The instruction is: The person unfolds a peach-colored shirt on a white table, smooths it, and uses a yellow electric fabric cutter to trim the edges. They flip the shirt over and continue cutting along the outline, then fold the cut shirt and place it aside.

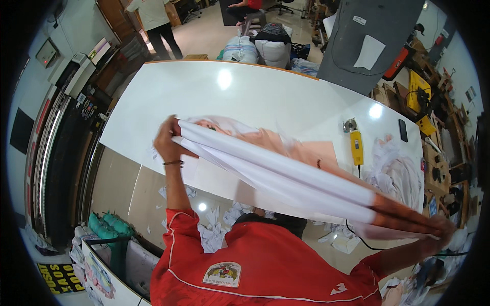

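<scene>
A long white piece of fabric (278, 166) is stretched slantwise across the table in front of me, folded along its length, with reddish-brown ends. My left hand (166, 137) is closed on its upper left end. At the far right, my right hand (441, 232) grips the other end, slightly blurred by motion and out past the table's edge. Peach-coloured fabric (319, 149) lies on the table beneath and beyond the stretched piece, partly hidden by it. To its right rests a yellow electric cloth cutter (356, 145) with a round metal head.
The white table (255, 97) carries a dark phone (403, 130) and a heap of whitish fabric (395, 168) on its right. White scraps (212, 229) litter the floor. A large printer (58, 163) stands left, a grey cabinet (357, 46) beyond. Another person (155, 25) stands at the far left.
</scene>
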`<move>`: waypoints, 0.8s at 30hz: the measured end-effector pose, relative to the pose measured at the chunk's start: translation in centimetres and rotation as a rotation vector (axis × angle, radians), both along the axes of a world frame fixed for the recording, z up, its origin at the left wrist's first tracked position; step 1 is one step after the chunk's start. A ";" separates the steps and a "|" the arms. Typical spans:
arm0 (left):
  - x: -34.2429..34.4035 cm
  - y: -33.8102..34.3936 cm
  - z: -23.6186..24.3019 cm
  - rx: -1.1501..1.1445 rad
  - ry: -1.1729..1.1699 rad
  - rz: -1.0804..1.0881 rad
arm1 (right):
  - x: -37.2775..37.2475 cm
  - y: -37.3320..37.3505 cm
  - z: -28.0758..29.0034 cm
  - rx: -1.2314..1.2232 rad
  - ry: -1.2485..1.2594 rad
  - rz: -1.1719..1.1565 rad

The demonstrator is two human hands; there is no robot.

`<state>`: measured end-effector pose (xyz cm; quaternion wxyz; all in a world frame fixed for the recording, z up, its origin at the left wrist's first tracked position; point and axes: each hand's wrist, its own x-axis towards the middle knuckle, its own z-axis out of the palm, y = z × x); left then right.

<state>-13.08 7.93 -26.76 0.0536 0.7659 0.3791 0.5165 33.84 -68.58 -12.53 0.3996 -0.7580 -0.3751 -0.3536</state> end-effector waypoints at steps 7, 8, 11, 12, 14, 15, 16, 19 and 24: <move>-9.6 10.8 4.4 -0.014 -0.173 0.456 | 6.4 3.4 5.6 -0.148 0.035 0.141; -6.7 9.8 6.3 -0.184 -0.021 0.570 | 7.0 6.9 3.1 -0.119 0.103 0.050; -3.8 11.8 6.7 -0.687 -0.101 0.108 | 9.7 17.0 -0.9 0.108 0.540 0.163; -3.2 14.2 5.1 -0.933 -0.457 -0.297 | 11.3 19.8 -3.4 0.288 0.803 0.334; 0.8 18.1 3.2 -1.232 -0.643 -0.700 | 13.9 24.8 -6.7 0.524 1.256 0.522; -4.2 23.6 3.4 -1.231 -0.459 -0.732 | 12.2 32.1 -6.9 0.477 1.396 0.360; 5.5 22.5 2.7 -1.338 -0.404 -0.983 | 16.7 28.5 -6.8 0.452 1.469 0.431; 1.0 31.2 10.2 -1.028 -0.849 -1.028 | 18.4 39.0 -3.9 0.536 1.359 0.754; -2.6 32.0 29.9 -0.386 -0.770 -0.822 | 20.2 34.6 8.4 0.316 0.649 0.814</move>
